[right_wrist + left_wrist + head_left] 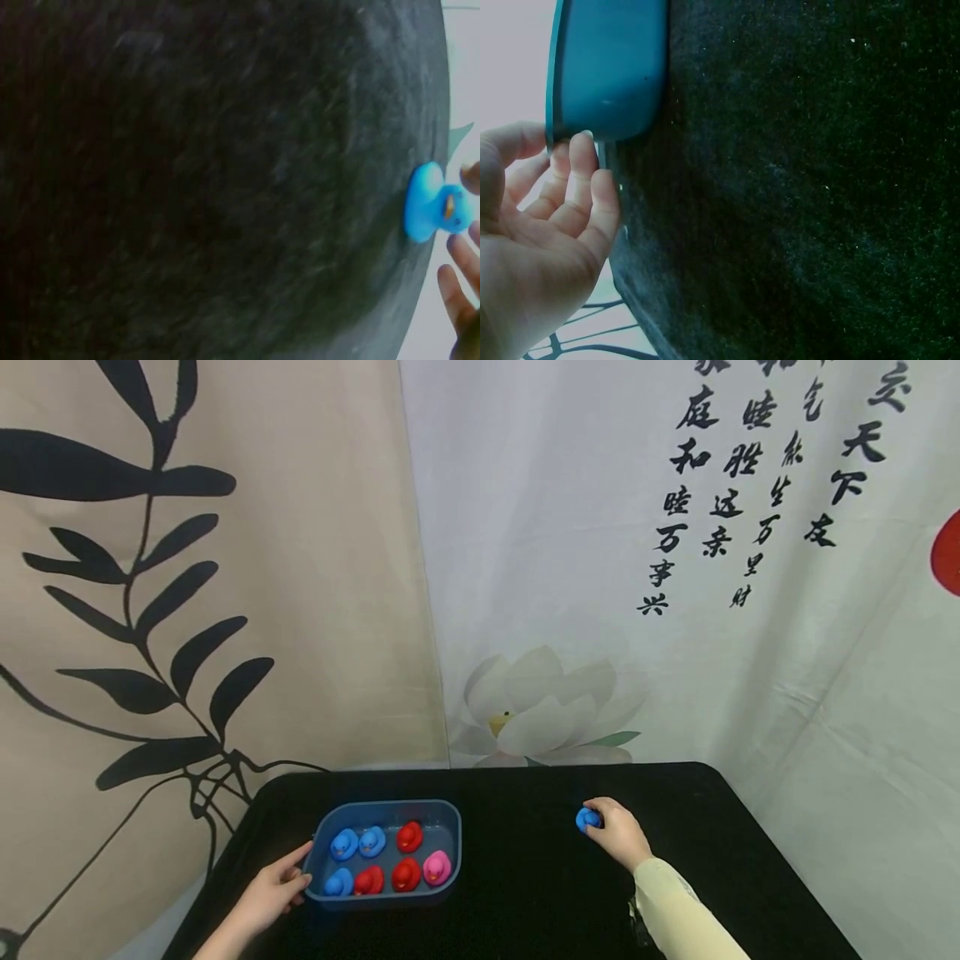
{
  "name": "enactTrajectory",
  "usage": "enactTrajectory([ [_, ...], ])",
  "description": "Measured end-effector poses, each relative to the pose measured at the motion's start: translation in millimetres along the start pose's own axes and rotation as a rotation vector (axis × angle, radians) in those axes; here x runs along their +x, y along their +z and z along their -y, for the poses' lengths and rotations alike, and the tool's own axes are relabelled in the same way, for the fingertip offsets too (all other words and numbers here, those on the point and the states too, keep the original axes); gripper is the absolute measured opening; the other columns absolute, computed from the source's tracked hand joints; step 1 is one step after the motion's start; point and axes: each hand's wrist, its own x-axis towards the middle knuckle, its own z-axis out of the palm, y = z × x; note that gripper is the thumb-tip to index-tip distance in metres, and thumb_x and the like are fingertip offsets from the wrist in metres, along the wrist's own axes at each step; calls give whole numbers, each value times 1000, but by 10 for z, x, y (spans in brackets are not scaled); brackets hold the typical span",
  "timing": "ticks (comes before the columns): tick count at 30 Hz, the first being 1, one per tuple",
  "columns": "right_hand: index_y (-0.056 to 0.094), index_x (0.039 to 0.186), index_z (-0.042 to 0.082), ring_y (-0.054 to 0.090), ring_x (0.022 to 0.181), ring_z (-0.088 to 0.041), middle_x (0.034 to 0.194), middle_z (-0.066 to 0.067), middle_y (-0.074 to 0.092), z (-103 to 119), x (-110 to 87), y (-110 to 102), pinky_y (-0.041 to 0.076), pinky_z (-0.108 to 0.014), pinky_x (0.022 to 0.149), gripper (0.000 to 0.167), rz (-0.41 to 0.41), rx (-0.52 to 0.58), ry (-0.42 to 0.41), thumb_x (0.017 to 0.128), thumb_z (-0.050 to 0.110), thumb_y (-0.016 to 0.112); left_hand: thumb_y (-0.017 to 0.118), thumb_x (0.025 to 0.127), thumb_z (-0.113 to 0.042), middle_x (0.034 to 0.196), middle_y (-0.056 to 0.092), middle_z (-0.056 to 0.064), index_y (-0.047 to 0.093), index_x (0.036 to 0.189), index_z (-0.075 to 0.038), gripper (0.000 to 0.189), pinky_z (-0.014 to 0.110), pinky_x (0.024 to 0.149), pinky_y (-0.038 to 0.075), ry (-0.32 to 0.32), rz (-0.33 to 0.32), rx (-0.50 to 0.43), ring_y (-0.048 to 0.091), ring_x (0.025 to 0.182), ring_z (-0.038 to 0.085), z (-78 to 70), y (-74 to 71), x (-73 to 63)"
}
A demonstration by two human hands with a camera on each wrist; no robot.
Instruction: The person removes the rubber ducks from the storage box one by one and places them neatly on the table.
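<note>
My left hand (272, 887) reaches in from the near left, forearm slanting up towards the tray (386, 810), its index finger stretched along the tray's left end and the other fingers loosely bent. The fingers touch the tray's end near the corner. My right hand (621, 841) is stretched forward, well apart from the tray on its right, with a pale yellow sleeve (678, 906) down to the wrist. Thumb and fingers come together on a blue duck (585, 819), pinching it near the counter's far side; I can't tell whether its base touches the surface.

The tray holds seven more ducks: two blue and one red in the back row, then one blue, two red and one pink (437, 867) at the front.

The counter (525, 877) is black and slightly fuzzy, with rounded far corners. Behind it hangs cloth: a beige panel (322, 568) on the left printed with a dark leafy branch, and a white panel (525, 527) bearing black brush characters, a pale lotus (555, 706) low down and part of a red disc (948, 553) at the right edge.
</note>
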Motion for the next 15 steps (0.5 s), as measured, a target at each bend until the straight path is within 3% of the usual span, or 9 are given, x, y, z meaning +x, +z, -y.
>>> enactTrajectory([
  [7, 68, 115, 10, 61, 103, -23, 122, -6, 61, 282, 77, -40, 51, -43, 87, 33, -29, 25, -58, 83, 15, 73, 55, 91, -5, 77, 56, 9, 35, 142, 10, 57, 34, 59, 50, 15, 5, -9, 58, 68, 24, 20, 2, 5],
  [15, 68, 114, 15, 62, 103, -20, 120, 0, 61, 672, 163, 10, 52, -41, 85, 30, 30, 45, -170, 85, 17, 73, 56, 91, -5, 77, 55, 9, 35, 142, 10, 57, 34, 59, 50, 25, 9, -12, 58, 68, 24, 31, -8, 3],
])
